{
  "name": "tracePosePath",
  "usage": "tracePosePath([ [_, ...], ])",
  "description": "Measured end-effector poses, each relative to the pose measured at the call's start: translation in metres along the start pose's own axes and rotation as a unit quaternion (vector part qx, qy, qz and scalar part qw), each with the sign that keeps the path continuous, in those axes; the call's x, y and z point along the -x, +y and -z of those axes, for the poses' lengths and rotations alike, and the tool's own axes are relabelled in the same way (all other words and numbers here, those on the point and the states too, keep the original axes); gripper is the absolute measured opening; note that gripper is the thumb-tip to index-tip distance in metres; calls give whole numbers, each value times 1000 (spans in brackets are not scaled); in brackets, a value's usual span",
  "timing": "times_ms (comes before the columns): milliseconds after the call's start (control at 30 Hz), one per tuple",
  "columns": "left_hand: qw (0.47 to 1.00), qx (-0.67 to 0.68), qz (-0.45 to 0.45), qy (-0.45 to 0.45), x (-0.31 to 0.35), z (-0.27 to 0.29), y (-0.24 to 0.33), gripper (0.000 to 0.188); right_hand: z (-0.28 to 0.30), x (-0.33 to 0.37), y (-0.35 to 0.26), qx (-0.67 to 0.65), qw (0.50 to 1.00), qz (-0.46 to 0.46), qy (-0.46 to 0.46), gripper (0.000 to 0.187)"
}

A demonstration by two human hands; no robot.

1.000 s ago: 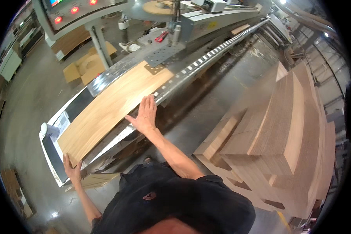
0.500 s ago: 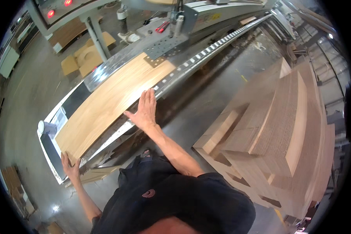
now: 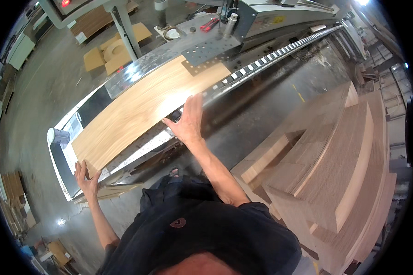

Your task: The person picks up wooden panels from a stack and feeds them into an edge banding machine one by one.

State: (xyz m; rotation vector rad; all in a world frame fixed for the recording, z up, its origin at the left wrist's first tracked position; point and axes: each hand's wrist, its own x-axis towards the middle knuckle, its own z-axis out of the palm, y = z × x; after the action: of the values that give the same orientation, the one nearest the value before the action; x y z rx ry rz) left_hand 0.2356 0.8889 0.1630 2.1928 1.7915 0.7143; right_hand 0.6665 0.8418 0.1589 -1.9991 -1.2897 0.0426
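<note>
A long pale wood-grain board (image 3: 128, 114) lies on the machine's infeed bed, its far right end beneath a dark perforated plate (image 3: 211, 51). At the board's near left end is my left hand (image 3: 88, 182), with fingers and thumb spread around the corner and touching it. My right hand (image 3: 189, 121) is stretched out along the near long edge, close to the right end. Its thumb rests at the board's edge and its fingers point toward the chain track (image 3: 270, 57). Both hands are open, not wrapped around anything.
A white cup-like container (image 3: 58, 136) stands on the bed's left end. A red-handled cutter (image 3: 209, 24) lies on the machine beyond the plate. To my right rises a stack of brown boards (image 3: 326, 174). An opened cardboard box (image 3: 110, 52) sits on the floor behind the machine.
The whole view has shifted, so the machine and board appear higher and further right. Both hands remain at the board with fingers spread; any sliding of the board is too slight to tell.
</note>
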Motion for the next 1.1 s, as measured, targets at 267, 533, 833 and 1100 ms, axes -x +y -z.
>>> tracePosePath([
  [267, 1000, 3, -18, -9, -14, -26, 48, 74, 26, -32, 44, -13, 1000, 11, 6, 110],
  [533, 998, -51, -27, -33, -29, -51, 126, 71, 63, -78, 96, -13, 1000, 9, -19, 110],
  [833, 993, -55, -105, -11, -51, -102, 197, 67, 104, -118, 167, 71, 993, 39, 81, 87],
  [1100, 987, -47, -150, 42, -65, -114, 251, 59, 170, -27, 97, -58, 986, 0, 155, 65],
])
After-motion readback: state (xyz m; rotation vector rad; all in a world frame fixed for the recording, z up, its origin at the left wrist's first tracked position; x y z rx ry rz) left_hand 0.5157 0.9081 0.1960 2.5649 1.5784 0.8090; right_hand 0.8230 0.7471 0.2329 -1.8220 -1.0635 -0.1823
